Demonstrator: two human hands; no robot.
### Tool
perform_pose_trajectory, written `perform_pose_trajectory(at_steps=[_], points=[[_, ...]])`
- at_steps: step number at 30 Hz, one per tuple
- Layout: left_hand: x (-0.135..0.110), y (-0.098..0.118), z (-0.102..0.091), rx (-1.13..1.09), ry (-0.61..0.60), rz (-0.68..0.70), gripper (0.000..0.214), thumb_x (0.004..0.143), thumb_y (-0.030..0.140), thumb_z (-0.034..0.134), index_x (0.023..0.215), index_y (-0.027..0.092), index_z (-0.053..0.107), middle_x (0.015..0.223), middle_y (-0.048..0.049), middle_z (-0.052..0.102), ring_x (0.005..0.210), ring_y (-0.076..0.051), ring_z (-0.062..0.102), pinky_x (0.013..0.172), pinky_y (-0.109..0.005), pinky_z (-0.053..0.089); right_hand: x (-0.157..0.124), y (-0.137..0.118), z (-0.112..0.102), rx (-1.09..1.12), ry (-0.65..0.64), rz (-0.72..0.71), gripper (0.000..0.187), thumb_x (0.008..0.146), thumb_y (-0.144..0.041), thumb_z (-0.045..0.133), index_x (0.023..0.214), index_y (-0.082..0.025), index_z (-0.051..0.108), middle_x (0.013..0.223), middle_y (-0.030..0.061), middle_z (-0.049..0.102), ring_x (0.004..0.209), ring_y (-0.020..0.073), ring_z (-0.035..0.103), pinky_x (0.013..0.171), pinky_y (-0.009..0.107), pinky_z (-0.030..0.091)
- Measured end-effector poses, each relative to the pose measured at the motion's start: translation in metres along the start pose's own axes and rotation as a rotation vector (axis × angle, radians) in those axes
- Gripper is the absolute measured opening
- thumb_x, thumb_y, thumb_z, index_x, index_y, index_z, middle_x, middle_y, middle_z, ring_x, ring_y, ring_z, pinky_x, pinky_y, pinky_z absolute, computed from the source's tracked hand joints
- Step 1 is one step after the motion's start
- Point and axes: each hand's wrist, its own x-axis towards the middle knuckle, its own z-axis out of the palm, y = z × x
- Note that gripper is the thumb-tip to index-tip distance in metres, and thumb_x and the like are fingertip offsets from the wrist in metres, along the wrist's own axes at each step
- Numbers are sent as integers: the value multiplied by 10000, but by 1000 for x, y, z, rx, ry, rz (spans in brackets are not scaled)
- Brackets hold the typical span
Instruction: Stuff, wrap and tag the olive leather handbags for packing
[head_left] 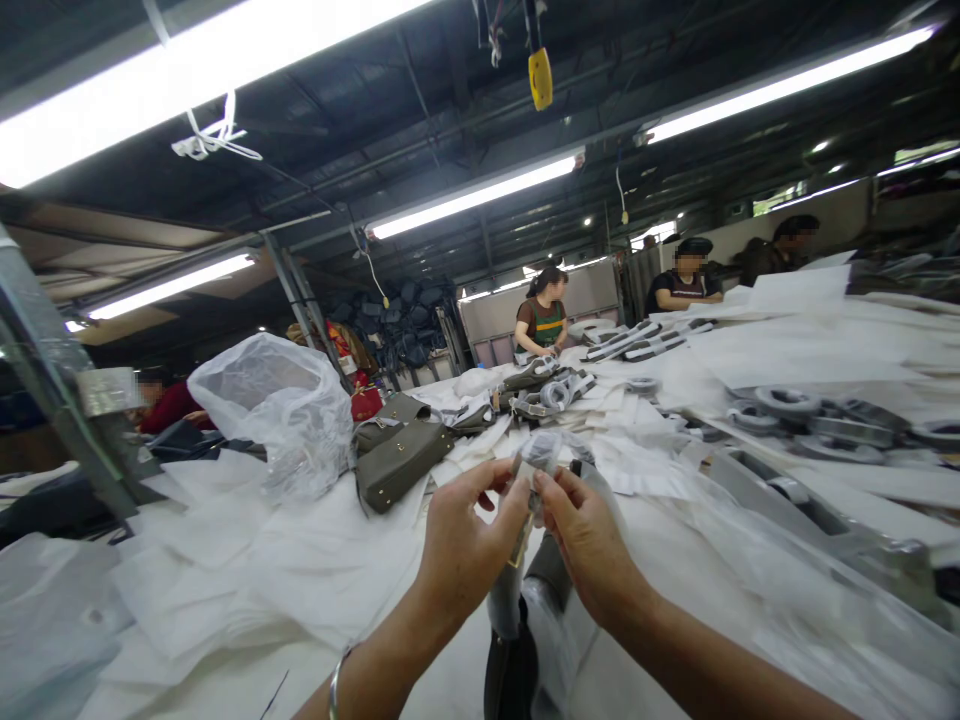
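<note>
My left hand (469,540) and my right hand (585,535) meet at the middle of the view, fingertips pinched on a small piece of clear plastic wrap (538,452) around a bag part. Below them a dark olive bag strap or handle (517,640), partly covered in plastic, hangs down toward me. Both hands are closed in a pinch on the wrap. A bracelet sits on my left wrist.
A long table (247,590) is covered in white sheets. An olive handbag (397,455) lies beyond my left hand beside a clear plastic bag (277,410). Wrapped straps and grey rings (795,405) lie at right. Several other people work at the far end and at left.
</note>
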Motion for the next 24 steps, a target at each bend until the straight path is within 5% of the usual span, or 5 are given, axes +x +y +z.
perform_pose_trajectory(at_steps=[11,16,20,24], points=[[-4,-22,10,244,196,130,153,881,197,644,956,282,748,934,38,771,794,-138,695,644,-239,480,-5,10,1,43,65,24,336,831,-511,710,846,-188,622,766,11,591,681,139,500,670,277,448],[-5,-23,11,565,309,470,128,890,145,635,962,201,724,908,-2,775,807,-176,712,744,-300,504,-4,4,1,19,64,8,365,806,-521,733,777,-186,590,691,-14,547,655,127,483,643,259,439],[-7,-19,9,778,261,662,185,936,129,551,1049,136,698,974,-48,775,828,-203,722,720,-328,510,-6,-1,1,32,51,36,393,771,-503,773,708,-182,555,659,-32,517,661,116,485,638,243,455],[-18,-13,14,926,123,624,331,921,77,464,1192,65,653,1176,-159,717,982,-268,715,784,-368,545,-6,-3,3,136,25,59,367,746,-466,806,711,-180,578,712,-23,544,740,133,531,751,291,529]])
